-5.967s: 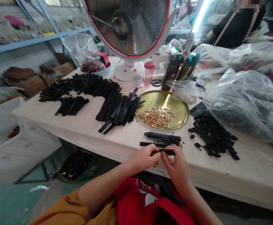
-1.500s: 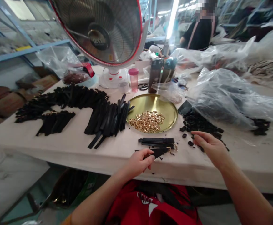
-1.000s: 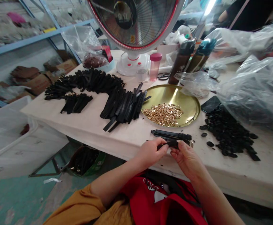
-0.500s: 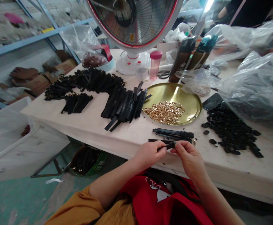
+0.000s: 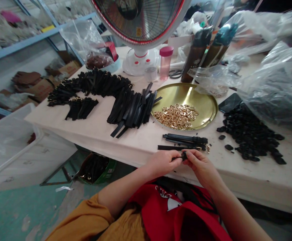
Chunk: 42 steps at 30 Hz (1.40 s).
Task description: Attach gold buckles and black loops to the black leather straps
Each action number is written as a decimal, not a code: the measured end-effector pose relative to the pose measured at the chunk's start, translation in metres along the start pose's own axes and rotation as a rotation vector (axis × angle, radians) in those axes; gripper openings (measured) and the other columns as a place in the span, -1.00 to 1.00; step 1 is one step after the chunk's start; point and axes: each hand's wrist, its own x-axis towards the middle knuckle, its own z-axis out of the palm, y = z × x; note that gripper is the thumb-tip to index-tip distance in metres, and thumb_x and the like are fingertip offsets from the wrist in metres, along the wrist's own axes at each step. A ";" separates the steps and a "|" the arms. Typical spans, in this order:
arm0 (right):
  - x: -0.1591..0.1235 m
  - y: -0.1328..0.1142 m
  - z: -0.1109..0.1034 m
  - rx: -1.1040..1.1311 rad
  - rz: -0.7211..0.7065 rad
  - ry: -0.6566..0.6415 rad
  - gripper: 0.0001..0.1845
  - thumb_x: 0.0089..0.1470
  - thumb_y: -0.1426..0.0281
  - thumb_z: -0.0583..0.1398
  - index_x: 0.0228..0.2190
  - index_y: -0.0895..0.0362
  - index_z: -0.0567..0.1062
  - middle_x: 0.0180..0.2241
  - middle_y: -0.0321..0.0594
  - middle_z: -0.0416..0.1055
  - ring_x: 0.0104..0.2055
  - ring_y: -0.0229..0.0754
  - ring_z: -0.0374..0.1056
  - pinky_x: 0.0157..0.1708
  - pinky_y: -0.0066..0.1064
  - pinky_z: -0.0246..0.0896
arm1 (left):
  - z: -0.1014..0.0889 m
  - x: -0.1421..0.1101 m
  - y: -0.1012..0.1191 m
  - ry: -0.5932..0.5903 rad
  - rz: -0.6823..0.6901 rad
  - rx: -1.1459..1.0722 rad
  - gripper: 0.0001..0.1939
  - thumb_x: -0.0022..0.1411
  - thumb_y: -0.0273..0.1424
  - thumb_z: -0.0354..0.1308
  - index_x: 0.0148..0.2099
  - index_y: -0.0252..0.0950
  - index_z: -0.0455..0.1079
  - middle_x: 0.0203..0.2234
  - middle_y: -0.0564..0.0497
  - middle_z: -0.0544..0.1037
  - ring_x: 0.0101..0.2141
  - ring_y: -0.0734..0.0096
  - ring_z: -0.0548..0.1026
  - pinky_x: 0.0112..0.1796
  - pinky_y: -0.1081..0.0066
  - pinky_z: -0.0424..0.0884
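Observation:
Close to the table's front edge, my left hand (image 5: 167, 162) pinches a black strap (image 5: 184, 155), most of it hidden by the fingers. The fingers of my right hand (image 5: 198, 164) close on the strap's other end, so both hands meet at it. Just beyond them lie several black straps (image 5: 184, 138), with small gold metal pieces (image 5: 207, 148) at their right ends. A round gold tray (image 5: 206, 115) farther back carries a heap of small gold buckles (image 5: 176, 116). Right of my hands spreads a pile of small black pieces (image 5: 248, 134).
Left of the tray lie stacked black straps (image 5: 133, 107) and a long row of bundled ones (image 5: 93, 82). A fan (image 5: 140, 60), a pink-lidded cup (image 5: 165, 63), dark bottles (image 5: 196, 55) and plastic bags (image 5: 281, 87) stand behind. A white bin (image 5: 53, 154) is at the left.
The view has shifted slightly. Both hands still hold the strap between them, and less of it shows between the fingers now.

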 end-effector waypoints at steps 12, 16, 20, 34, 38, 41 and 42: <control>-0.013 -0.010 0.004 -0.434 -0.176 0.024 -0.67 -0.05 0.10 0.16 -0.35 0.06 0.53 -0.50 -0.29 0.39 -0.49 -0.25 0.28 -0.42 -0.40 0.24 | -0.003 -0.001 -0.005 -0.021 -0.035 0.040 -0.73 0.16 -0.34 -0.10 -0.30 -0.28 0.42 -0.52 0.07 0.45 -0.49 0.48 0.34 -0.49 0.54 0.14; -0.011 -0.005 0.002 -0.255 -0.089 -0.034 -0.68 -0.06 0.12 0.17 -0.35 0.07 0.53 -0.55 -0.29 0.37 -0.50 -0.27 0.25 -0.46 -0.43 0.24 | -0.004 -0.003 -0.003 -0.025 -0.013 0.003 -0.75 0.16 -0.35 -0.09 -0.33 -0.28 0.42 -0.52 0.08 0.44 -0.48 0.49 0.33 -0.49 0.55 0.14; -0.007 0.003 0.004 0.137 0.115 -0.159 -0.75 -0.11 0.17 0.23 -0.38 0.05 0.52 -0.47 -0.30 0.38 -0.57 -0.35 0.19 -0.55 -0.48 0.23 | -0.005 -0.006 -0.003 -0.038 0.029 -0.053 -0.73 0.18 -0.30 -0.10 -0.34 -0.30 0.39 -0.52 0.10 0.42 -0.48 0.51 0.32 -0.48 0.57 0.15; -0.034 -0.008 0.011 -0.667 -0.548 0.206 -0.79 0.07 0.25 0.08 -0.36 0.04 0.47 -0.41 -0.22 0.39 -0.36 -0.15 0.29 -0.31 -0.32 0.17 | 0.003 -0.008 -0.003 0.042 0.024 0.036 -0.73 0.20 -0.34 -0.12 -0.29 -0.27 0.40 -0.45 0.06 0.48 -0.42 0.46 0.38 -0.41 0.55 0.20; -0.029 -0.008 0.012 -0.690 -0.516 0.201 -0.74 0.06 0.21 0.07 -0.35 0.05 0.50 -0.41 -0.21 0.40 -0.40 -0.16 0.29 -0.37 -0.34 0.20 | 0.006 -0.007 -0.002 0.054 0.022 0.078 -0.73 0.21 -0.36 -0.13 -0.28 -0.28 0.39 -0.42 0.04 0.49 -0.38 0.43 0.39 -0.36 0.54 0.22; -0.019 -0.004 0.008 -0.593 -0.328 0.123 -0.64 0.05 0.14 0.05 -0.35 0.10 0.51 -0.52 -0.24 0.38 -0.50 -0.21 0.28 -0.45 -0.37 0.20 | 0.005 -0.006 -0.002 0.014 0.030 0.084 -0.74 0.20 -0.36 -0.12 -0.29 -0.28 0.39 -0.43 0.05 0.49 -0.40 0.44 0.39 -0.37 0.54 0.22; -0.017 -0.003 0.007 -0.545 -0.264 0.092 -0.61 0.05 0.12 0.04 -0.35 0.12 0.52 -0.56 -0.26 0.36 -0.52 -0.22 0.27 -0.46 -0.38 0.20 | 0.004 -0.006 -0.002 -0.007 0.037 0.079 -0.74 0.20 -0.36 -0.11 -0.30 -0.28 0.40 -0.45 0.05 0.48 -0.41 0.45 0.39 -0.38 0.54 0.21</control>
